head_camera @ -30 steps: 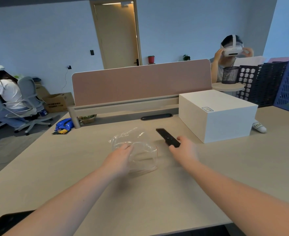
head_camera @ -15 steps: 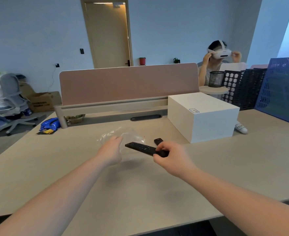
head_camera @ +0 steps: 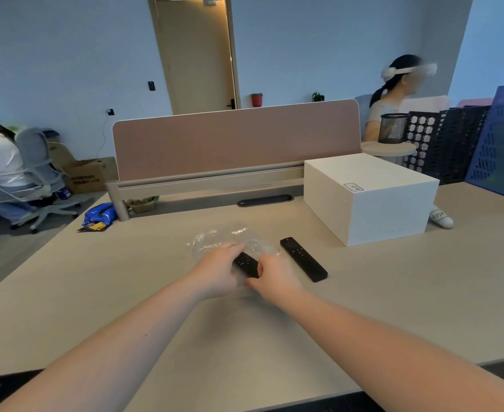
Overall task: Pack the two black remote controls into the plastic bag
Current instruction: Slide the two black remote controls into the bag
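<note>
A clear plastic bag [head_camera: 215, 239] lies crumpled on the beige desk in front of me. My left hand [head_camera: 218, 270] grips the bag's near edge. My right hand [head_camera: 274, 278] holds one black remote control [head_camera: 246, 264], whose far end sits at or inside the bag's mouth, between my two hands. The second black remote control [head_camera: 302, 258] lies flat on the desk just right of my right hand, untouched, pointing away toward the white box.
A large white box [head_camera: 369, 197] stands at the right rear of the desk [head_camera: 125, 292]. A pink divider panel [head_camera: 235, 138] runs along the back edge. Blue and black perforated panels [head_camera: 453, 144] lean at far right. Two people wearing headsets sit beyond the desk.
My right hand carried one remote leftward from beside the box to the bag, and my left hand shifted to the bag's mouth. The second remote stayed on the desk.
</note>
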